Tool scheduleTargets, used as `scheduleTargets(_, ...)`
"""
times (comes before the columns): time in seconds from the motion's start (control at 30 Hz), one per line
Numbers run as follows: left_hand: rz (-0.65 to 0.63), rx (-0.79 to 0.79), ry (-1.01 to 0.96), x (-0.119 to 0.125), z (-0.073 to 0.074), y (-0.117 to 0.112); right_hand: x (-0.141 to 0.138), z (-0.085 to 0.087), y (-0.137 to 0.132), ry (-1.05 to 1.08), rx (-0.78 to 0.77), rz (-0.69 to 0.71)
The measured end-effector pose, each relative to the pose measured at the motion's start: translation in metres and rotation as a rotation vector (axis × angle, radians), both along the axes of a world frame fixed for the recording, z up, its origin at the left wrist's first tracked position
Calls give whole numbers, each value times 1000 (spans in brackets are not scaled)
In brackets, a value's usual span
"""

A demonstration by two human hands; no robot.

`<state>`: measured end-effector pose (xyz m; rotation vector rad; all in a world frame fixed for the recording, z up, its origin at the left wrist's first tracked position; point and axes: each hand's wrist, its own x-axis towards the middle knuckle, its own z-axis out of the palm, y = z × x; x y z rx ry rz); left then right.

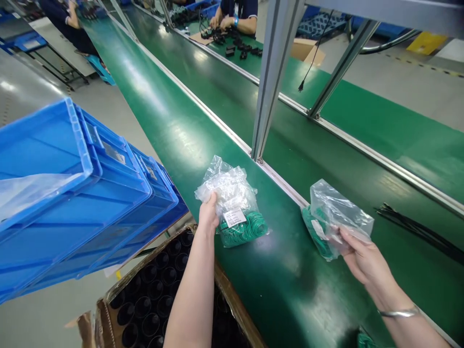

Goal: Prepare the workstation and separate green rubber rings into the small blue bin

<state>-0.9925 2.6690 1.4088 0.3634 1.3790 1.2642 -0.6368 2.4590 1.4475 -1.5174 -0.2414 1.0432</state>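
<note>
- The left bag [234,203], clear plastic with green rings bunched at its lower end and a white label on its face, lies on the green belt [174,130], just on the near side of the metal post [270,77].
- The left hand [209,212] grasps that bag at its near edge, thumb over the plastic.
- The right bag [335,215], also clear with green rings inside, sits to the right of the post, over the rail [282,183] that runs past the post's foot.
- The right hand [362,258] clenches this bag's lower corner between thumb and fingers; a metal bracelet [398,313] circles the wrist.
- Black cable ties [416,229] lie on the far belt, well to the right of the post.
- Stacked blue crates [79,193] stand well to the left of the post, off the belt.
- Below the crates, a cardboard box [145,299] holds rows of black round parts.
- Far up the line beyond the post, another person's hands [221,21] work among black parts.
</note>
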Motion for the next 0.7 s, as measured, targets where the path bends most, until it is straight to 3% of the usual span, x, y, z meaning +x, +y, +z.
scheduleTargets(0.13, -24, 150, 26, 2, 2, -8, 1, 8, -11, -4, -6, 73)
scheduleTargets(0.4, -177, 294, 14, 6, 17, -63, 7, 30, -54, 161, -91, 314)
scheduleTargets(0.53, -263, 301, 28, 2, 23, -76, -6, 19, -63, 168, -73, 217)
scheduleTargets(0.7, -185, 343, 164, 5, 28, -92, -15, 13, -68, 89, -1, 147)
